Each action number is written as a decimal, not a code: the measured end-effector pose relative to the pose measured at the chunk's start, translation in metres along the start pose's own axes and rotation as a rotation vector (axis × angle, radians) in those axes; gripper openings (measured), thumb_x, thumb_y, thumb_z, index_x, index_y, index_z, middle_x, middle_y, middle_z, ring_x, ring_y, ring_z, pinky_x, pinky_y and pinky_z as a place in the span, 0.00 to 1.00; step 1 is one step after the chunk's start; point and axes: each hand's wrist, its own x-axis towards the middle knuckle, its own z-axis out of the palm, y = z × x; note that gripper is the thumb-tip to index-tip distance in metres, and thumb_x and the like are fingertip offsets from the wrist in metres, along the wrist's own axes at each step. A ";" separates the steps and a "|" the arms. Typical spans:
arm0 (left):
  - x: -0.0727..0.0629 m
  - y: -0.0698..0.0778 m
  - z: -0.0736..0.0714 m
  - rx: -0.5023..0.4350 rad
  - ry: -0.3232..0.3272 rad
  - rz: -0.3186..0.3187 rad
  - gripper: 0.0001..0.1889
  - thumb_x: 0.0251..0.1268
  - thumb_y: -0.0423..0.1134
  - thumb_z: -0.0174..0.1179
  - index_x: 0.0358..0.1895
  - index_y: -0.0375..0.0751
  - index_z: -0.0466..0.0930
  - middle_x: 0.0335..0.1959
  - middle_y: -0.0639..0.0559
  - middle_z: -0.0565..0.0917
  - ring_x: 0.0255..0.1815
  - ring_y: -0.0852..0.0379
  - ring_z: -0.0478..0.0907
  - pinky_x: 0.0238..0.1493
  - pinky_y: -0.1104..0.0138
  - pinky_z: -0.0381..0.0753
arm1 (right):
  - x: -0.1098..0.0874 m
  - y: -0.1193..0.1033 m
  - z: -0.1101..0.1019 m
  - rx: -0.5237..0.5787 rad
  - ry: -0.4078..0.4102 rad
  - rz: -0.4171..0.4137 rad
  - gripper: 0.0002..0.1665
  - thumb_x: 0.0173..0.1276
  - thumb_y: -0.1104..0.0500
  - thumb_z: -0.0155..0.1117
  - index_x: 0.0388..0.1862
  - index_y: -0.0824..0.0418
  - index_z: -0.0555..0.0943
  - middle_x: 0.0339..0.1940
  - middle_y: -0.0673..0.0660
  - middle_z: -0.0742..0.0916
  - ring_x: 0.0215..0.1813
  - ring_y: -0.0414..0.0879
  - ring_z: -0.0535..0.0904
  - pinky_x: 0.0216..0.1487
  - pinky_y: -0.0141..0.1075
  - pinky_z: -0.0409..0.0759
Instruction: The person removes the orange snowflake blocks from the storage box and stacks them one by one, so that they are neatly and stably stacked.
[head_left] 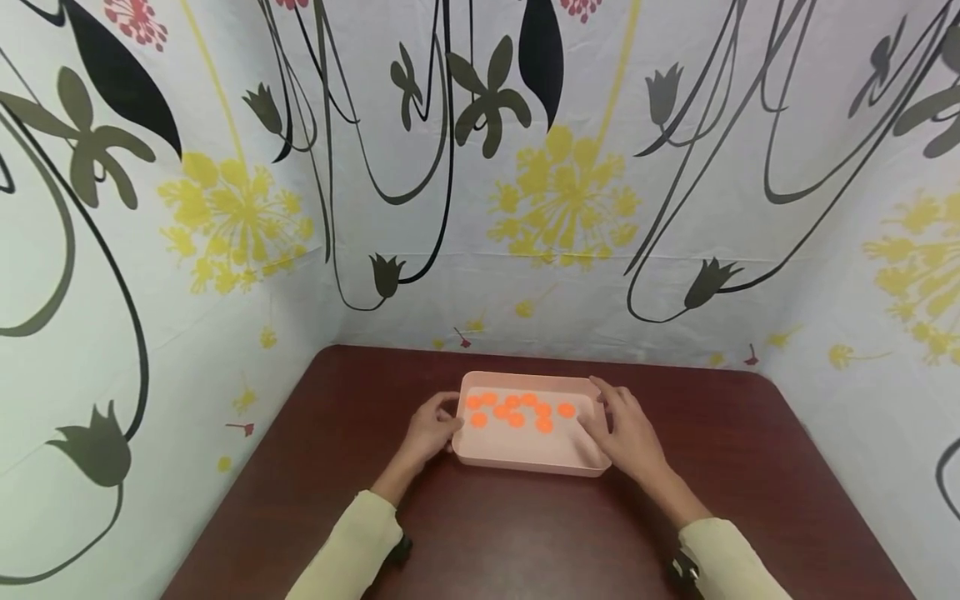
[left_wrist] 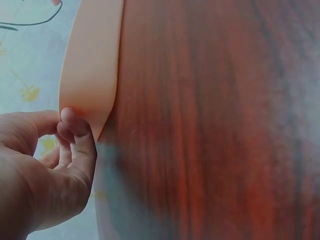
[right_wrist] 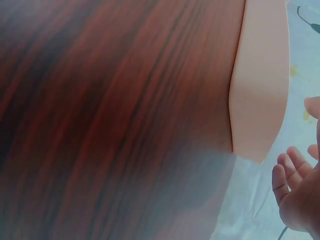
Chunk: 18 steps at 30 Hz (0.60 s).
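A shallow pale pink tray [head_left: 525,454] lies on the dark table, with several small round orange pieces [head_left: 516,420] grouped toward the back and left of its floor. At the tray's left end my left hand [head_left: 432,429] pinches the rim between thumb and fingers. The left wrist view shows these fingertips [left_wrist: 75,120] right at the tray's corner [left_wrist: 92,75]. Over the right end is my right hand [head_left: 628,433], its fingers spread and loosely bent. In the right wrist view, this hand [right_wrist: 302,195] appears beside the tray's outer wall [right_wrist: 260,85] with nothing held.
The dark red-brown wooden table [head_left: 510,533] has rounded back corners. Fabric walls [head_left: 480,208] with printed flowers and stems enclose it behind and on both sides. Pale yellow sleeves [head_left: 348,542] cover both forearms, and a dark band shows at each wrist.
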 end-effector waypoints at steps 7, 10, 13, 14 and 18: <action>-0.005 -0.002 0.002 0.059 0.066 0.062 0.23 0.71 0.36 0.67 0.68 0.44 0.79 0.29 0.47 0.81 0.16 0.54 0.79 0.20 0.62 0.85 | 0.004 -0.005 0.008 0.034 -0.024 0.033 0.44 0.72 0.46 0.73 0.82 0.50 0.67 0.55 0.59 0.83 0.55 0.55 0.81 0.40 0.41 0.80; -0.005 -0.002 0.003 0.077 0.097 0.065 0.20 0.70 0.36 0.68 0.63 0.43 0.81 0.29 0.48 0.81 0.16 0.53 0.79 0.19 0.64 0.84 | 0.005 -0.007 0.010 0.037 -0.038 0.047 0.43 0.72 0.48 0.73 0.81 0.50 0.68 0.55 0.58 0.83 0.56 0.54 0.81 0.41 0.42 0.82; -0.006 -0.002 0.005 0.089 0.126 0.059 0.15 0.68 0.37 0.68 0.56 0.41 0.84 0.29 0.48 0.83 0.15 0.54 0.79 0.17 0.67 0.83 | 0.007 -0.009 0.012 0.026 -0.054 0.049 0.40 0.72 0.48 0.73 0.79 0.50 0.70 0.53 0.57 0.84 0.54 0.53 0.82 0.41 0.42 0.82; -0.006 -0.002 0.005 0.092 0.136 0.058 0.13 0.67 0.37 0.68 0.53 0.40 0.85 0.29 0.49 0.83 0.15 0.54 0.79 0.17 0.68 0.82 | 0.007 -0.009 0.013 0.025 -0.057 0.048 0.38 0.72 0.49 0.73 0.78 0.51 0.71 0.52 0.57 0.84 0.53 0.53 0.82 0.40 0.41 0.81; -0.008 0.001 0.006 0.105 0.168 0.052 0.10 0.65 0.37 0.69 0.46 0.38 0.86 0.27 0.48 0.85 0.13 0.54 0.79 0.15 0.69 0.80 | 0.010 -0.012 0.016 0.028 -0.062 0.043 0.35 0.72 0.52 0.73 0.75 0.53 0.74 0.48 0.55 0.85 0.49 0.51 0.83 0.39 0.39 0.80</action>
